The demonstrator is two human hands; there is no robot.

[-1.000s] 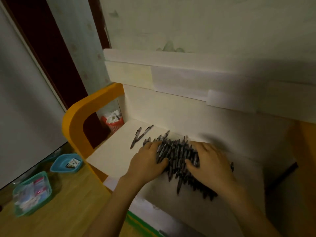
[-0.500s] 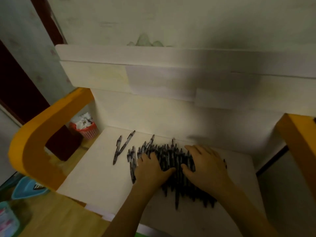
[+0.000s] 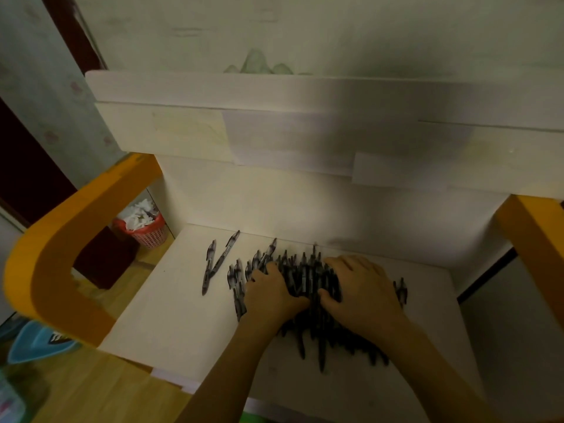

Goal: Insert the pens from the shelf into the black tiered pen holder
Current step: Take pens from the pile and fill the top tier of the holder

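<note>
I have both hands on the pile of black pens (image 3: 308,288) near the shelf's (image 3: 158,319) back edge, left hand (image 3: 271,293) and right hand (image 3: 363,296) cupped around it, gathering. Next I must lift a bunch; the holder is not in view.

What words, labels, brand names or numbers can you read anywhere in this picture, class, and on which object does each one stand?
None can be read.
Heap of black pens with white barrel labels on the white shelf board: print too small and blurred.
Two loose black pens: labels unreadable.
Blue plastic tray on the floor: a dark and white printed item inside, blurred.
Red mesh waste basket: no text visible.
</note>
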